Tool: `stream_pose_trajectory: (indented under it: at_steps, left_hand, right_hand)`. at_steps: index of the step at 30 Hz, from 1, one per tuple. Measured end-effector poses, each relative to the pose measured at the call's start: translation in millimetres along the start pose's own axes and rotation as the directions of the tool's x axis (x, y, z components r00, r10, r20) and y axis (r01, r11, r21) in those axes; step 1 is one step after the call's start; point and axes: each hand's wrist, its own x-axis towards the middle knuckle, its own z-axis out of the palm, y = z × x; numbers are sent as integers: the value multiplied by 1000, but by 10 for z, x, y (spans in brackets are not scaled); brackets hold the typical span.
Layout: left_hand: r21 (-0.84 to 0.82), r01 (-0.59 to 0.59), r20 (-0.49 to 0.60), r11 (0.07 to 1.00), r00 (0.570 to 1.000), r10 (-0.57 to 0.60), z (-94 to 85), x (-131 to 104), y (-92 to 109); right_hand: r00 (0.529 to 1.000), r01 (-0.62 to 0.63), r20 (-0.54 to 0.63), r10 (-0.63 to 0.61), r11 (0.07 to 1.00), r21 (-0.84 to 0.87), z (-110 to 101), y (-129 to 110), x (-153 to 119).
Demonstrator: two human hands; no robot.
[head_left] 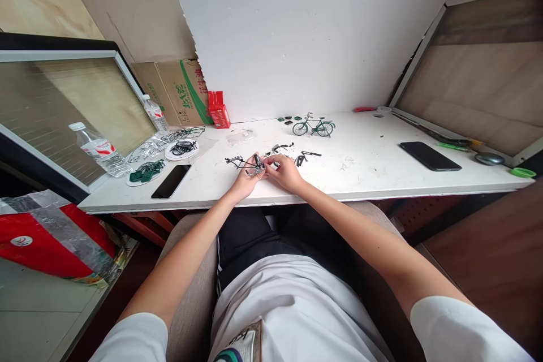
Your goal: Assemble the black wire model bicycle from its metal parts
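Both hands meet over the front middle of the white table. My left hand (pixel 246 182) is closed around a small black model bicycle frame (pixel 237 163), whose thin bars stick out to the left. Against the frame's right end, my right hand (pixel 285 172) has its fingers pinched together; whatever sits between them is too small to make out. Loose black model parts (pixel 282 148) lie just beyond the hands, and a black handlebar-like piece (pixel 306 155) rests to their right. Farther back stands a finished green model bicycle (pixel 314 125).
Left on the table (pixel 360 175) are a phone (pixel 171 181), green parts (pixel 146 172), black parts on a white disc (pixel 181 151) and water bottles (pixel 99 150). A red box (pixel 218 110) stands behind. To the right lie another phone (pixel 430 156) and a green tape roll (pixel 523 173).
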Motion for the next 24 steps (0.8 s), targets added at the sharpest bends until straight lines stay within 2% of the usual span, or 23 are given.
stream_pose_trajectory:
  at_steps: [4, 11, 19, 24]
  left_hand:
    - [44, 27, -15, 999, 1000, -26, 5, 7, 33]
    - [39, 44, 33, 998, 998, -46, -3, -8, 100]
    - [-98, 87, 38, 991, 996, -83, -32, 16, 64]
    - [-89, 96, 39, 991, 995, -93, -24, 18, 61]
  right_hand:
    - [1000, 19, 4, -19, 999, -29, 17, 19, 0]
    - [999, 50, -6, -50, 995, -84, 24, 23, -9]
    - [998, 65, -10, -67, 992, -105, 35, 31, -26]
    - [998, 69, -2, -70, 985, -156, 34, 4, -33]
